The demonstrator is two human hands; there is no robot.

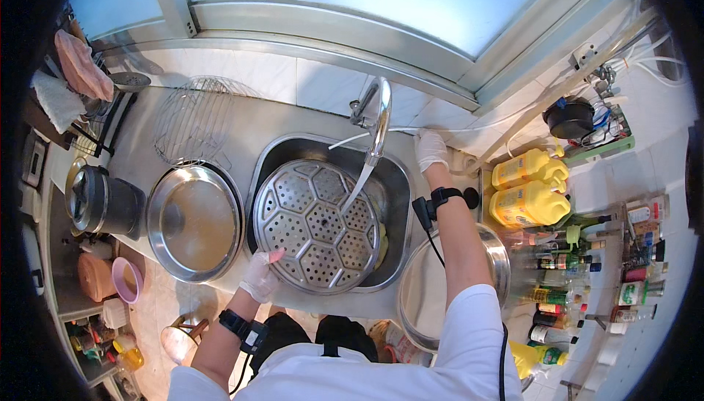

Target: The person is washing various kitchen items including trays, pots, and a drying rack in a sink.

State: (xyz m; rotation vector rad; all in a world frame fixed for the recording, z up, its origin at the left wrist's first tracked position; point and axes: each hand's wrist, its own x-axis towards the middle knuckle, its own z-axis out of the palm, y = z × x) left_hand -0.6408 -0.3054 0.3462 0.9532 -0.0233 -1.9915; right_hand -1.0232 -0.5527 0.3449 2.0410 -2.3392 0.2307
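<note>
My left hand, in a clear disposable glove, grips the near left rim of a round perforated metal steamer plate. The plate lies over the stainless steel sink, covering much of it. Water streams from the chrome faucet onto the plate's right side. At the back of the counter, right of the faucet, is my gloved right hand, beside a thin white hose. Its fingertips are hard to make out, so whether it holds something is unclear. Something yellow-green shows in the sink beneath the plate's right edge.
Left of the sink stand a round metal pan with cloudy liquid, a wire rack and a dark lidded pot. A large metal basin sits under my right arm. Yellow detergent jugs and several bottles line the right.
</note>
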